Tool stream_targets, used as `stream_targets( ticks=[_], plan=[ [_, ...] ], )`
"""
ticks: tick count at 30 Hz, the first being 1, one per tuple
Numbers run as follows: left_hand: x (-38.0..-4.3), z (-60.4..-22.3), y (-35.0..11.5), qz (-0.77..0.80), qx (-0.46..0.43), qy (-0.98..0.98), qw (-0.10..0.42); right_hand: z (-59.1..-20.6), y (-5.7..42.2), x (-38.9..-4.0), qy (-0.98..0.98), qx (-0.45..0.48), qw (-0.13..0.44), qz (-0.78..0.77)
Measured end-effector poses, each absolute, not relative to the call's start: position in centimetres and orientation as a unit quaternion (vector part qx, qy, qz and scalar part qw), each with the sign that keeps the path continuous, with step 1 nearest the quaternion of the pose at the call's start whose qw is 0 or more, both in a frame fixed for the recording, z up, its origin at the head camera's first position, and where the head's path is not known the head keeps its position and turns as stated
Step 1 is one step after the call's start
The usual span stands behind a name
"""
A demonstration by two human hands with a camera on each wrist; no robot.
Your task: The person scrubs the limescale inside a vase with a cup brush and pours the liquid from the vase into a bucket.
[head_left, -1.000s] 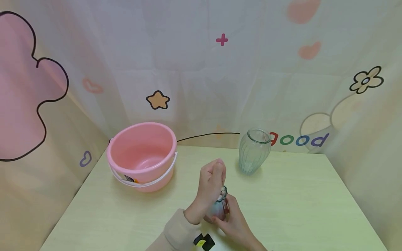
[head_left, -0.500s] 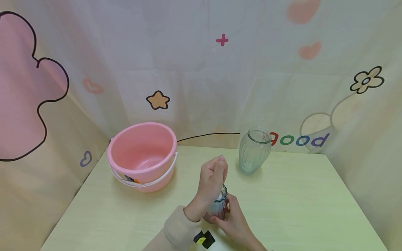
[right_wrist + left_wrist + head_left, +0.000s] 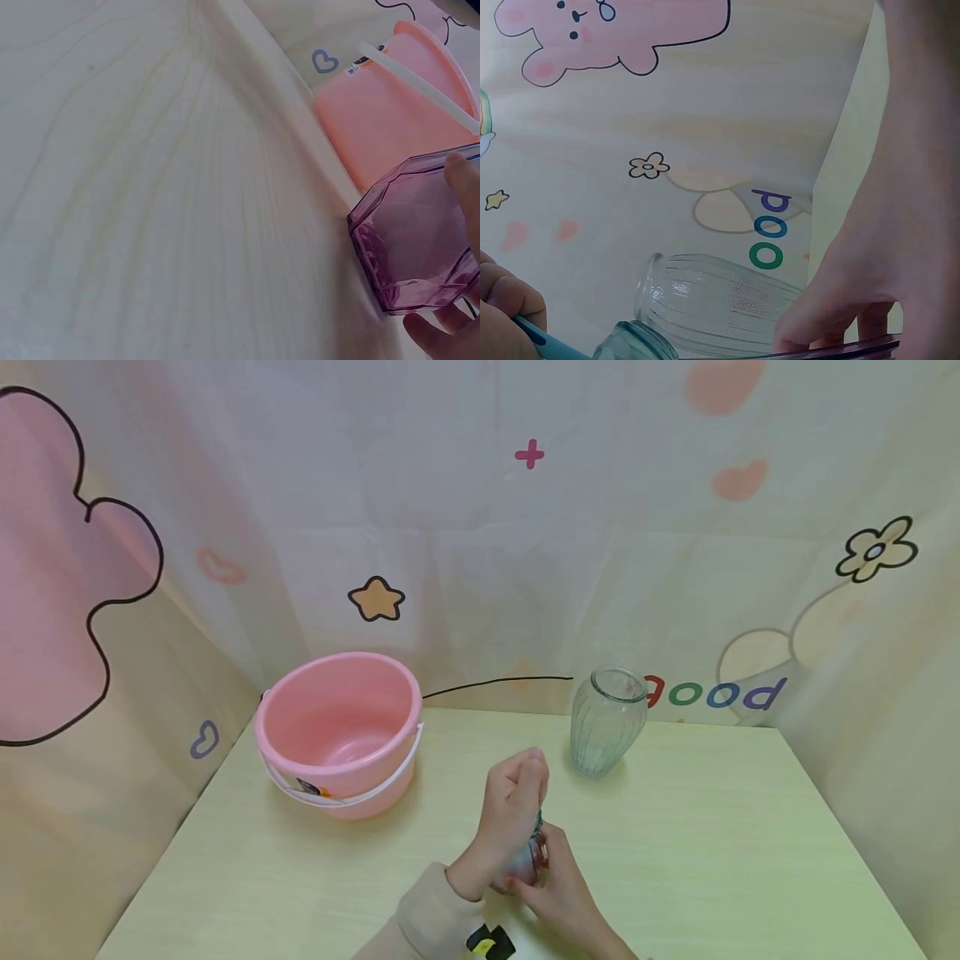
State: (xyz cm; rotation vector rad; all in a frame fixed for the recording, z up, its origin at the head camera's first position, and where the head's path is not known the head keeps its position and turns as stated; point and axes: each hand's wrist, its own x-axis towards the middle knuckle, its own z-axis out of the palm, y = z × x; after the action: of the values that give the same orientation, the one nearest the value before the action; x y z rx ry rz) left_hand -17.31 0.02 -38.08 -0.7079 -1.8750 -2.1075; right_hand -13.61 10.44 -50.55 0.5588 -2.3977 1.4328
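Note:
My left hand is a fist over the mouth of a small glass vase. It grips a flat teal handle with a hole in it, seen in the left wrist view running toward the vase's bluish neck; the tool's far end is hidden. My right hand holds the vase's body from the right, thumb in front and fingers behind. In the right wrist view that body is faceted, see-through and purple, tapering up to the teal rim in the left wrist view.
A pink bucket with a white handle stands at the back left. A clear ribbed glass vase is upright at the back right. A black and yellow marker patch lies by the left sleeve. Printed curtain surrounds the pale table.
Over the vase mouth, my left fist rose slightly, then came down and a little right, now covering more of the rim. My right hand keeps its hold on the vase in place.

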Motion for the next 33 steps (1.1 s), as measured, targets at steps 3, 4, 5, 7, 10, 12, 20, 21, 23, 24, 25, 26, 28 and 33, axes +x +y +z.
stream_targets(
  ticks=[3, 4, 5, 7, 10, 12, 20, 21, 23, 24, 25, 26, 28, 33],
  plan=[
    [-16.7, -37.3, -0.1, -0.717, -0.243, -0.643, 0.120, -49.6, 10.3, -13.2, -0.832, 0.193, 0.146, 0.499],
    [-16.5, -37.0, -0.2, -0.716, -0.242, -0.643, 0.124, -49.4, 10.2, -13.2, -0.832, 0.190, 0.146, 0.500],
    [-16.4, -36.8, -0.2, -0.716, -0.241, -0.643, 0.126, -49.3, 10.1, -13.2, -0.832, 0.188, 0.147, 0.500],
    [-16.8, -37.5, -0.2, -0.716, -0.240, -0.642, 0.134, -49.1, 10.1, -13.1, -0.834, 0.178, 0.144, 0.502],
    [-17.5, -38.7, 0.0, -0.718, -0.238, -0.639, 0.140, -49.1, 10.0, -13.1, -0.836, 0.162, 0.136, 0.506],
    [-17.9, -39.6, 0.1, -0.718, -0.236, -0.640, 0.142, -49.2, 9.9, -13.1, -0.838, 0.157, 0.136, 0.504],
    [-17.2, -38.3, -0.3, -0.719, -0.238, -0.640, 0.128, -52.8, 10.5, -14.4, -0.847, 0.130, 0.121, 0.501],
    [-17.0, -37.9, -0.3, -0.719, -0.240, -0.640, 0.129, -53.0, 10.5, -14.4, -0.847, 0.128, 0.118, 0.502],
    [-16.6, -37.2, -0.4, -0.717, -0.240, -0.642, 0.131, -53.0, 10.6, -14.4, -0.846, 0.130, 0.116, 0.505],
    [-16.4, -36.9, -0.5, -0.716, -0.239, -0.642, 0.133, -53.1, 10.6, -14.4, -0.845, 0.130, 0.116, 0.506],
    [-16.4, -36.8, -0.5, -0.717, -0.238, -0.642, 0.133, -53.1, 10.6, -14.4, -0.845, 0.132, 0.117, 0.505],
    [-16.3, -36.7, -0.5, -0.717, -0.237, -0.642, 0.133, -53.1, 10.6, -14.4, -0.846, 0.131, 0.117, 0.504],
    [-16.2, -36.6, -0.5, -0.718, -0.234, -0.641, 0.133, -53.1, 10.6, -14.4, -0.846, 0.131, 0.116, 0.504],
    [-16.4, -36.4, -0.6, -0.721, -0.240, -0.636, 0.132, -53.3, 10.6, -14.5, -0.846, 0.131, 0.122, 0.502]
  ],
)
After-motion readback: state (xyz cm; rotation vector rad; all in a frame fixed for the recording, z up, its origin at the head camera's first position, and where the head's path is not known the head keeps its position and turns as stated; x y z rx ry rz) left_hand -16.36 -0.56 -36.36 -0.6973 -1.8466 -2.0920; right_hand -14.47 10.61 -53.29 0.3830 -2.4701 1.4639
